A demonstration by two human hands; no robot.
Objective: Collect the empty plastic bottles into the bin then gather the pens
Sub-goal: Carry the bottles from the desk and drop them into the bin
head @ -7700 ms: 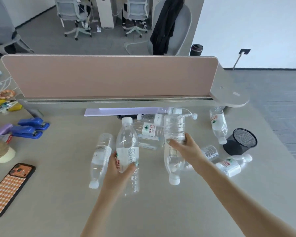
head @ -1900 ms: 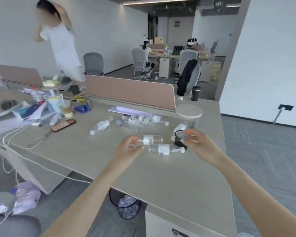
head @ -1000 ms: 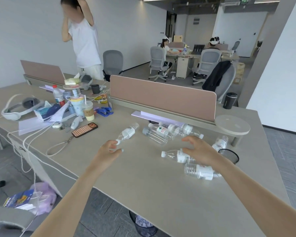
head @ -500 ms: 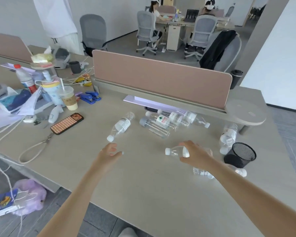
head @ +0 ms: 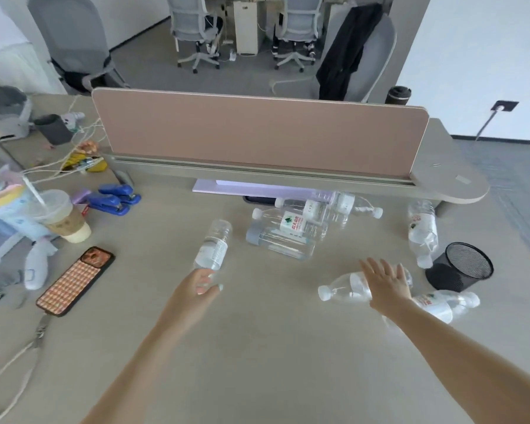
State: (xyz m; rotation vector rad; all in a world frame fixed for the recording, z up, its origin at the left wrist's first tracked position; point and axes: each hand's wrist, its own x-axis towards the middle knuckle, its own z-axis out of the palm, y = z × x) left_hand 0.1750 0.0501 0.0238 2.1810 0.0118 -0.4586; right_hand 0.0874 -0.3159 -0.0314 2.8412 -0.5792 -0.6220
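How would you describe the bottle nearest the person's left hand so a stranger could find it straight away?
Start at the pink desk divider and come down to the pile of clear bottles below it. Left of that pile one bottle lies alone, its near end at the left hand; nothing else touches it.

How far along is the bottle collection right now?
Done: nothing visibly binned; no bin is in view.
In hand: the left hand is closing on the lone bottle; the right hand is spread open over another bottle. Neither is lifted.
Left: the cluster by the divider, two bottles beside the mesh cup, then the pens, which aren't visible.
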